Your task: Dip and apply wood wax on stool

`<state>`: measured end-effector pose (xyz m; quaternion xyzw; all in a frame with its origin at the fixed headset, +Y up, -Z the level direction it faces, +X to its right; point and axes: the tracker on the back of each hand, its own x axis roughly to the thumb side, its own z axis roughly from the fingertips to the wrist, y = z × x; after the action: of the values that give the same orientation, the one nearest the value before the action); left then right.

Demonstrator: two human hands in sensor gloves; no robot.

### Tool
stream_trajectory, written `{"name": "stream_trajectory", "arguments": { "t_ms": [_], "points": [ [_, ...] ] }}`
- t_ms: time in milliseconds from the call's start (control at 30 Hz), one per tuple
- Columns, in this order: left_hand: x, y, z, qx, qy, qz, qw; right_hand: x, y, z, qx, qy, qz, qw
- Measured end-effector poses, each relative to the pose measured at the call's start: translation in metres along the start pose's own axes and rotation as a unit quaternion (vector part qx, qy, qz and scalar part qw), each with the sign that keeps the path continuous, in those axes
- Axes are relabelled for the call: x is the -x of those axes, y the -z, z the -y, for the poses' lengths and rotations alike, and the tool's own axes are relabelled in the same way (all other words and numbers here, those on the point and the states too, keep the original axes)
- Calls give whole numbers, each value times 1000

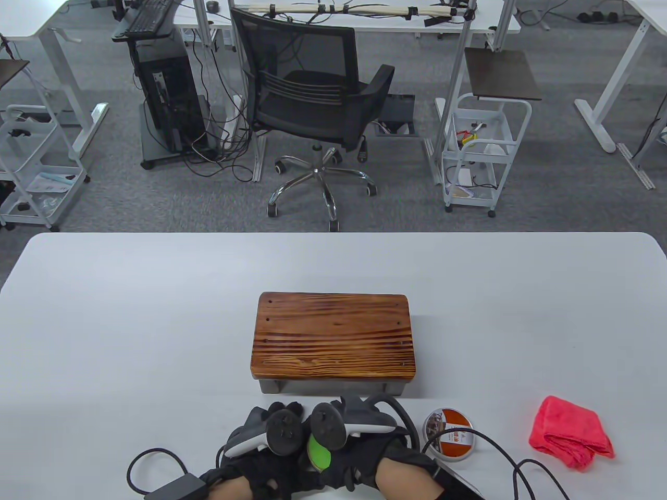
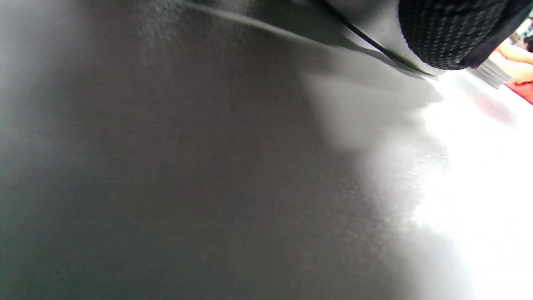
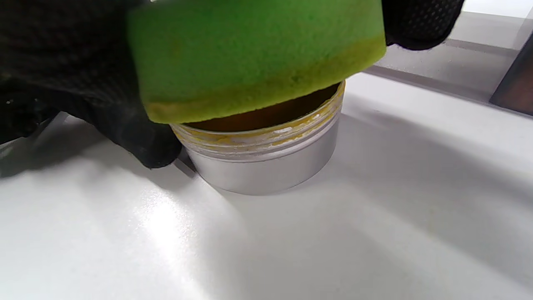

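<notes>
The wooden stool [image 1: 333, 336] stands at the table's middle. Just in front of it my two hands meet. My right hand [image 1: 375, 458] pinches a green sponge [image 1: 319, 452] and holds it tilted on the rim of the open silver wax tin [image 3: 266, 162]; amber wax shows under the sponge [image 3: 258, 54]. My left hand [image 1: 245, 463] is beside it, and a black gloved finger [image 3: 154, 150] rests against the tin's left side. In the table view the tin is hidden under the hands. The left wrist view shows mostly blurred table and one fingertip [image 2: 449, 33].
The tin's lid [image 1: 451, 435] lies on the table right of my hands, with a folded red cloth [image 1: 570, 432] further right. Glove cables [image 1: 156, 469] loop near the table's front edge. An office chair [image 1: 318, 109] stands beyond the table.
</notes>
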<state>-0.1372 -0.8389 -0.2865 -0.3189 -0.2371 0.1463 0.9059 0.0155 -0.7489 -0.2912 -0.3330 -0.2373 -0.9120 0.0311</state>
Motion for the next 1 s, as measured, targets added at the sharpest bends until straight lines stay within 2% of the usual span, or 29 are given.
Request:
{"name": "stream_trajectory", "arguments": {
  "t_ms": [733, 900, 1000],
  "points": [
    [-1, -1, 0, -13, 9, -8, 1000, 17, -2, -1, 19, 98, 28, 995],
    [3, -11, -4, -46, 3, -8, 999, 22, -12, 8, 39, 102, 32, 994],
    [5, -25, -9, -54, 10, -7, 998, 27, -24, 17, 55, 111, 38, 992]
  ]
}}
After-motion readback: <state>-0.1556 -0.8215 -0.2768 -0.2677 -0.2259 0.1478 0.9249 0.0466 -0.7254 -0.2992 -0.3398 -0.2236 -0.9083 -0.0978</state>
